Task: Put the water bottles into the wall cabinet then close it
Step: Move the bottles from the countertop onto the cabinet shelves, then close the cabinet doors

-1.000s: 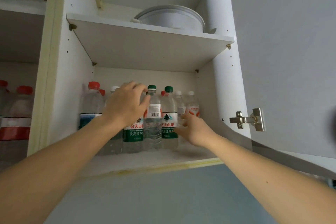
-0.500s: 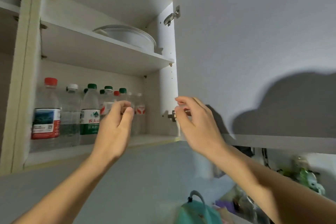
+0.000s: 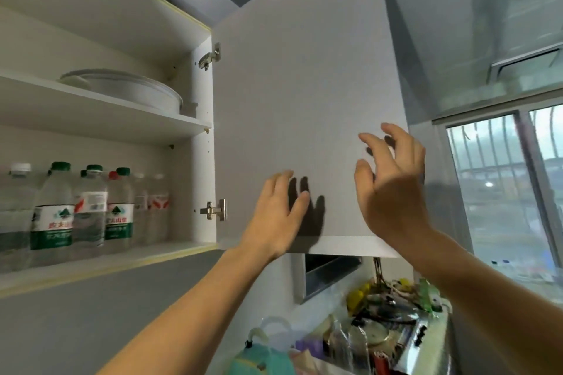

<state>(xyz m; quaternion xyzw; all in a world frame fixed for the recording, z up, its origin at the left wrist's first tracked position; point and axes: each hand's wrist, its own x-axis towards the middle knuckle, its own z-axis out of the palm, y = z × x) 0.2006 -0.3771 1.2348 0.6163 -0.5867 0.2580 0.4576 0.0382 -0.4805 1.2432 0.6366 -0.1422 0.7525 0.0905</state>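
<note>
Head view: both hands are reaching up to the flat grey cabinet door (image 3: 304, 106), which is standing open from the white wall cabinet (image 3: 202, 179). The left hand (image 3: 274, 216) is showing straight, relaxed fingers beside the door's inner face near its lower edge — its grip is holding nothing, and actual contact cannot be told. The right hand (image 3: 393, 189) is spreading its lightly bent fingers at the door's free edge, grip wide and empty. The clear plastic water bottles (image 3: 88, 210) with green, red and white caps are standing upright in a row on the lower shelf, well left of both hands. A white round dish (image 3: 128, 90) is resting on the upper shelf. Two metal hinges (image 3: 214, 210) are joining door and cabinet — below, a cluttered worktop (image 3: 426, 341) is showing.
</note>
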